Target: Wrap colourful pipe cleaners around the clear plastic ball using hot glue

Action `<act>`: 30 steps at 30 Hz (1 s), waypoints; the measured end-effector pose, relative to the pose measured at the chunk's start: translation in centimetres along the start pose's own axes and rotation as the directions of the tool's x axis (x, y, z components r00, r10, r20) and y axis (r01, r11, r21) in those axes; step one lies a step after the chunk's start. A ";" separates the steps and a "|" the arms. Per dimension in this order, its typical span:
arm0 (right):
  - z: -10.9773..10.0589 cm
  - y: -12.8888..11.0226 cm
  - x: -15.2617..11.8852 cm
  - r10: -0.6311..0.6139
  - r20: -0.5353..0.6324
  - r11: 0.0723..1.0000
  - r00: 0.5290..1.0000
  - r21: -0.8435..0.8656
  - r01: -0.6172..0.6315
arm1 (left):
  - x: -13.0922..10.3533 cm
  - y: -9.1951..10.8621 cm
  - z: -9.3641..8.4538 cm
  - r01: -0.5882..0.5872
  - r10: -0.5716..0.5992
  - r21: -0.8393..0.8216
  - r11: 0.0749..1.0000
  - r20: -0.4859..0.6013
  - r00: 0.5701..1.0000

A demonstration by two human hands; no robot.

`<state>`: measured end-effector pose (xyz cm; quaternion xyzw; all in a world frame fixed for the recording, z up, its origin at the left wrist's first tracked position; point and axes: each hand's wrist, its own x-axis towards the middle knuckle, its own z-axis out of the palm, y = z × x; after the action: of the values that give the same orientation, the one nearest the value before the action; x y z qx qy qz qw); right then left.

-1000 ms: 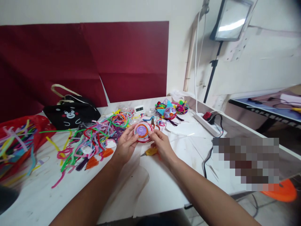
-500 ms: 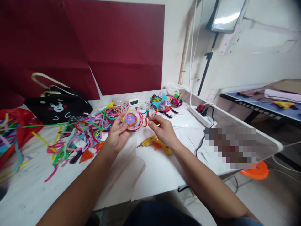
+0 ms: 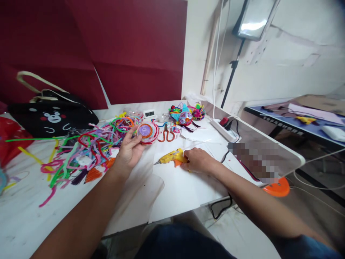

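Observation:
A round coiled piece (image 3: 147, 132) in purple, orange, white and red is held up by my left hand (image 3: 131, 150), thumb on its face. My right hand (image 3: 198, 160) is wrapped round the handle of a yellow glue gun (image 3: 172, 157), which lies over white paper with its nozzle pointing left. Behind the glue gun, scissors (image 3: 166, 135) with orange-brown handles lie on the table. Left of my left hand spreads a tangled heap of colourful fuzzy stems (image 3: 88, 149).
Finished-looking colourful ornaments (image 3: 184, 115) stand at the back, beside a small white clock (image 3: 149, 114). A power strip (image 3: 225, 130) with a black cable is at the right. A black bag (image 3: 54, 117) and red plastic bag (image 3: 13, 138) sit at the left.
My right hand has moved down from beside the coiled piece and taken hold of the glue gun. The scissors now show fully. The view has shifted slightly.

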<state>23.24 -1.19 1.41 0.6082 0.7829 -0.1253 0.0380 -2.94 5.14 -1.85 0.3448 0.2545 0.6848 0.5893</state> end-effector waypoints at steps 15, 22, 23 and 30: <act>-2.0 1.7 4.2 0.126 -0.245 0.987 0.961 0.128 -0.097 | 0.3 0.3 0.1 -0.013 0.010 -0.025 1.000 -0.098 0.995; -2.8 1.8 7.2 0.212 -0.271 0.963 0.939 0.220 -0.154 | 0.5 0.0 0.0 0.006 -0.012 -0.041 0.999 -0.145 0.989; -2.7 1.7 7.6 0.217 -0.273 0.962 0.937 0.220 -0.159 | 0.4 -0.2 0.0 0.007 -0.013 -0.043 0.999 -0.153 0.988; -0.8 0.0 10.0 0.218 -0.251 0.960 0.943 0.228 -0.161 | -0.1 -0.8 0.5 0.021 -0.027 -0.044 0.999 -0.159 0.987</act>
<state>20.79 8.45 0.07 0.6930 0.7012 -0.1157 -0.1211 -2.08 5.15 -2.13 0.2735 0.2903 0.7082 0.5825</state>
